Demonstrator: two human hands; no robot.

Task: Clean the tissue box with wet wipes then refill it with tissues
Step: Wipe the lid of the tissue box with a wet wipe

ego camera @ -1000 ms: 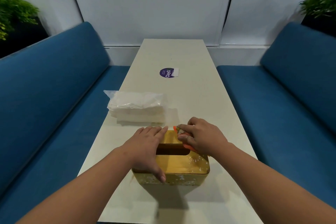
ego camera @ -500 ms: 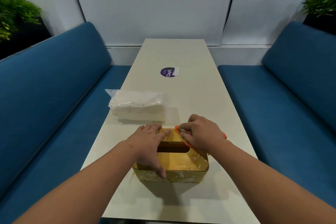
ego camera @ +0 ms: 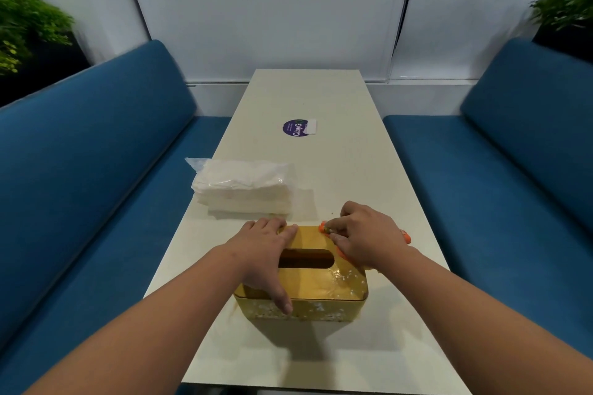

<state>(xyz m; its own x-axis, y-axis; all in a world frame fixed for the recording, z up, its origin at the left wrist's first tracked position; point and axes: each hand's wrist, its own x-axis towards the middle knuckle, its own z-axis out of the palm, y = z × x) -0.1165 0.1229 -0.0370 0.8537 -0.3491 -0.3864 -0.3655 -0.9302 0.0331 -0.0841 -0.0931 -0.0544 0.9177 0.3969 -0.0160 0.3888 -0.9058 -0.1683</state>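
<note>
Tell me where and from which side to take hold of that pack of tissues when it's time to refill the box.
Probably best to grip the pack of tissues across its short width at the middle, coming down from above. It lies flat on the table, long side left to right, in loose clear wrap, so an end grip would likely let it sag. The right side is nearest the right hand.

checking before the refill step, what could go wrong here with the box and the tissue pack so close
1. The gold tissue box looks wet and still speckled white near its front edge; refilling now might dampen tissues.
2. The tissue pack lies just behind the box, so the orange wipe under the right hand could wet it.
3. Only the left hand steadies the box; hard wiping could slide it.
</note>
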